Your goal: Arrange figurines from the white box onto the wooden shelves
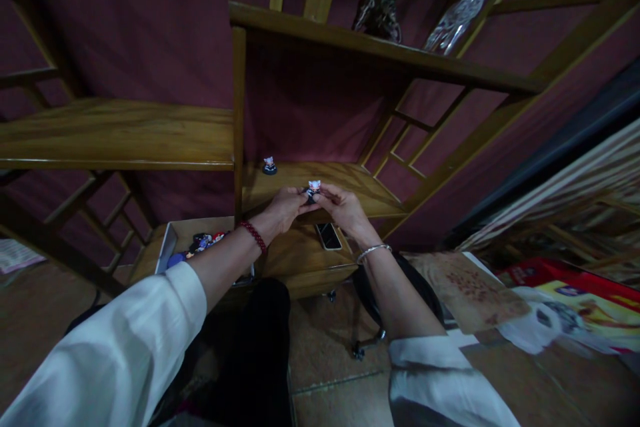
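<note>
Between my two hands is a small figurine [313, 191] with a pale head with pointed ears and a dark body. My left hand [287, 207] grips it from the left, and my right hand [345, 207] has its fingers on it from the right. Both hands are in front of the wooden shelf [340, 177], near its front edge. A similar small figurine [269, 165] stands upright on a dark base at the left of that shelf. My fingers partly hide the lower part of the held one.
Below lies a phone [329, 236] on a lower wooden surface. A white box [173, 240] with several colourful figurines is at the lower left. A wooden post [239, 113] borders the shelf. Wrapped ornaments [465, 10] stand above; a stool [370, 300] and bags [535, 327] are at right.
</note>
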The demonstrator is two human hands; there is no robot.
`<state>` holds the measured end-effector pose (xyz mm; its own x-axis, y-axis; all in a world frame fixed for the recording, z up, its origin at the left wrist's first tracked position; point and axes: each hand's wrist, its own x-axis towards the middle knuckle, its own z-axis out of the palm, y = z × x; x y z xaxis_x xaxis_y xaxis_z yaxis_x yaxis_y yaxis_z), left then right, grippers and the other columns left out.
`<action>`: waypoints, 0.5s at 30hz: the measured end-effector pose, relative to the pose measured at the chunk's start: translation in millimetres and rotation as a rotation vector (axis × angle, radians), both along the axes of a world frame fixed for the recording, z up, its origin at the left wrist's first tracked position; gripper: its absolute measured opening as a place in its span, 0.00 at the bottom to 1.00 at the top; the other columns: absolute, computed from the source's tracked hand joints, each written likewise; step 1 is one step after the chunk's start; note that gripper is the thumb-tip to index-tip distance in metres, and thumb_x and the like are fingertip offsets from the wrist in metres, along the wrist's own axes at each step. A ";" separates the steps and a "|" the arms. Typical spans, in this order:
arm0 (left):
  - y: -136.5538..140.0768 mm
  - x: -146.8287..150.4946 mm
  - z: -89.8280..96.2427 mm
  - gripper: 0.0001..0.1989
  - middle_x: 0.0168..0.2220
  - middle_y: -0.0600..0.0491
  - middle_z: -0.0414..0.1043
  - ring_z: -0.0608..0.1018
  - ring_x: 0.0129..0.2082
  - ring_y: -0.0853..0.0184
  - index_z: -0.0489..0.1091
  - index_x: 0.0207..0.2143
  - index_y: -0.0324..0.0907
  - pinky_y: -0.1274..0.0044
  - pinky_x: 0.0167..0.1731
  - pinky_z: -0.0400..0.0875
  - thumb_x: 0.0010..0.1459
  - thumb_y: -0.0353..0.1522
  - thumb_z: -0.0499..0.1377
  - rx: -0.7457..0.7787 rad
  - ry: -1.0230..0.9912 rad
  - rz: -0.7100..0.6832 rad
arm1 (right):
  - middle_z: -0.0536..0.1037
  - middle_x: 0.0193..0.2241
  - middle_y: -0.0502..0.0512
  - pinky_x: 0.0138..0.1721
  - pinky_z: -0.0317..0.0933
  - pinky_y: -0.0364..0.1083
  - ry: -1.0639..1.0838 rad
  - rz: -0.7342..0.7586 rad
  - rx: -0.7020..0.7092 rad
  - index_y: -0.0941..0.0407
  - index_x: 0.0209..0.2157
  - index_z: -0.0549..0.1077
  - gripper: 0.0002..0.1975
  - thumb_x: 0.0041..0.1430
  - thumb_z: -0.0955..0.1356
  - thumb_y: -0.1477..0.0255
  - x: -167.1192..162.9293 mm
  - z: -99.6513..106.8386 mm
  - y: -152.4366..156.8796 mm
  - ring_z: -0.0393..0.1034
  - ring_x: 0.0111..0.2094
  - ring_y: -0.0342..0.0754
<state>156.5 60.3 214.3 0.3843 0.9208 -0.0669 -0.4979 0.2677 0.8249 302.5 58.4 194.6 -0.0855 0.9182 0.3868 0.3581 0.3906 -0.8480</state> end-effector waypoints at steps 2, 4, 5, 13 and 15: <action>2.9 1.7 -0.2 0.09 0.24 0.52 0.71 0.75 0.29 0.73 0.67 0.23 0.33 0.65 0.48 0.68 0.53 0.18 0.52 -0.016 0.025 0.018 | 0.77 0.40 0.52 0.45 0.66 0.48 0.021 0.052 -0.034 0.54 0.44 0.72 0.19 0.48 0.69 0.65 -0.7 2.4 -1.5 0.71 0.42 0.47; 5.5 3.8 -0.4 0.09 0.24 0.53 0.71 0.75 0.26 0.74 0.66 0.23 0.34 0.66 0.47 0.69 0.53 0.18 0.53 -0.024 0.055 0.031 | 0.77 0.40 0.52 0.47 0.65 0.49 0.049 0.084 -0.061 0.54 0.44 0.72 0.20 0.47 0.70 0.65 -0.9 4.5 -1.9 0.71 0.42 0.47; 6.7 5.1 -0.6 0.09 0.23 0.54 0.71 0.74 0.25 0.75 0.66 0.23 0.34 0.67 0.47 0.69 0.53 0.19 0.53 -0.025 0.067 0.033 | 0.77 0.40 0.52 0.48 0.64 0.49 0.063 0.090 -0.069 0.54 0.44 0.72 0.20 0.46 0.70 0.65 -0.8 5.0 -1.4 0.71 0.42 0.47; 16.6 13.9 -2.9 0.10 0.22 0.55 0.69 0.73 0.23 0.77 0.65 0.21 0.35 0.69 0.44 0.70 0.54 0.19 0.52 -0.027 0.095 0.080 | 0.77 0.40 0.53 0.47 0.64 0.48 0.055 0.044 -0.058 0.55 0.41 0.72 0.20 0.44 0.71 0.67 5.9 -1.2 15.4 0.71 0.42 0.47; 19.3 14.8 -3.0 0.10 0.22 0.54 0.69 0.73 0.24 0.76 0.65 0.21 0.35 0.69 0.44 0.70 0.54 0.19 0.51 -0.018 0.095 0.085 | 0.77 0.39 0.53 0.47 0.64 0.47 0.033 0.014 -0.046 0.55 0.41 0.72 0.19 0.44 0.72 0.67 7.9 -2.2 21.0 0.71 0.41 0.47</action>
<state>171.3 79.7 211.4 0.2960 0.9481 -0.1164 -0.4395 0.2434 0.8646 310.4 79.4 192.4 -0.0862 0.9340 0.3467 0.3240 0.3554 -0.8768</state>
